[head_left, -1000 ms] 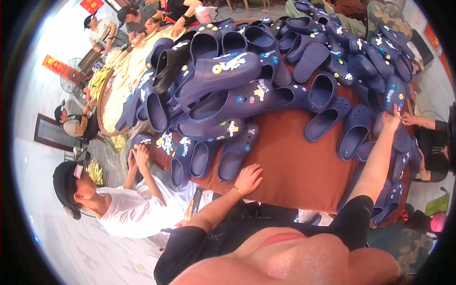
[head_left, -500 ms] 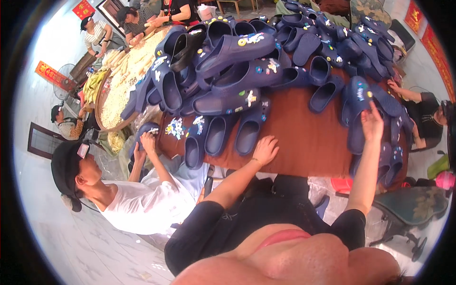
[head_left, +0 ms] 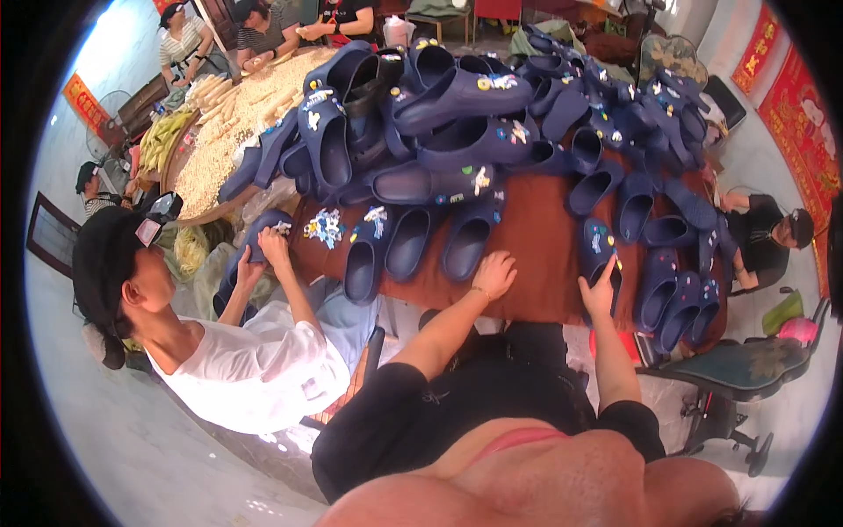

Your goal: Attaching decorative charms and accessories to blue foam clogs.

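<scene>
My right hand grips a navy clog at the near right part of the brown cloth-covered table. Its thumb lies on one side of the clog and a finger stretches along the other, while the remaining fingers are hidden. Small blue and yellow charms decorate the clog's upper. Resting on the cloth near the front edge, my left hand is empty with its fingers loosely out. Left of it stand a few upturned clogs, and a cluster of loose charms lies beyond them.
A tall heap of navy clogs covers the far side. At my left, a person in white handles another clog. A round tray of pale kernels and corn cobs stands far left. A chair is at right.
My right hand has drawn a clog from the right-hand group leftward and nearer to me. My left hand has stayed on the cloth. The view has shifted slightly.
</scene>
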A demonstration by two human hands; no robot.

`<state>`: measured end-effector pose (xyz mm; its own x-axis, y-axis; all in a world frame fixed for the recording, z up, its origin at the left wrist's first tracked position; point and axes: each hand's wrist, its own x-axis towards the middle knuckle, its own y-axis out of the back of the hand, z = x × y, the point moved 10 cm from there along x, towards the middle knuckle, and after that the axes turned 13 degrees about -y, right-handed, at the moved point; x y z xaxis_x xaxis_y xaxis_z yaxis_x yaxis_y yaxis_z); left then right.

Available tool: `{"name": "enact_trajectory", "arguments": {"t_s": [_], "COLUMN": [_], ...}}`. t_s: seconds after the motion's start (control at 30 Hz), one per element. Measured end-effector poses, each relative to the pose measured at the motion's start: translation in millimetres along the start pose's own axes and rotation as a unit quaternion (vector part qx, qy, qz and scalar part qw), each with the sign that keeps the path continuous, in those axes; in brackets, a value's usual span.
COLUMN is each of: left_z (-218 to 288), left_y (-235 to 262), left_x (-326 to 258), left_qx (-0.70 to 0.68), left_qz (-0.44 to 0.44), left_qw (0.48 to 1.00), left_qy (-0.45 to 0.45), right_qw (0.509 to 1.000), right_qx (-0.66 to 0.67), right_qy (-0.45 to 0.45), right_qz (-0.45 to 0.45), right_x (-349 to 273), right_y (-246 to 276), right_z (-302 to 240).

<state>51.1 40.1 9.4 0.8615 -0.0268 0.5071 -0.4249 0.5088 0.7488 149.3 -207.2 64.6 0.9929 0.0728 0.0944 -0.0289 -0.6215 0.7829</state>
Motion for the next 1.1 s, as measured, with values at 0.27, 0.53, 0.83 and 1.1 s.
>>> {"name": "enact_trajectory", "arguments": {"t_s": [0.27,0.53,0.83,1.1], "left_z": [1.2,4.7,-2.3,5.2], "left_y": [-2.1,-3.7,1.8,-0.8], "left_x": [0.3,4.8,4.0,-10.6], "left_qx": [-0.014,-0.026,-0.024,0.012], "left_qz": [-0.011,-0.019,0.004,-0.031], "left_qw": [1.000,0.999,1.000,0.999], "left_qy": [0.001,0.005,0.017,-0.007], "right_qw": [0.998,0.995,0.993,0.996], "right_qx": [-0.040,-0.053,-0.085,-0.059], "right_qy": [-0.058,-0.080,-0.082,-0.064], "right_qz": [-0.001,0.029,0.026,0.035], "right_x": [5.4,19.7,21.4,19.4], "right_y": [-6.5,-7.5,-11.9,-9.1], "right_z": [7.8,7.8,3.6,3.9]}}
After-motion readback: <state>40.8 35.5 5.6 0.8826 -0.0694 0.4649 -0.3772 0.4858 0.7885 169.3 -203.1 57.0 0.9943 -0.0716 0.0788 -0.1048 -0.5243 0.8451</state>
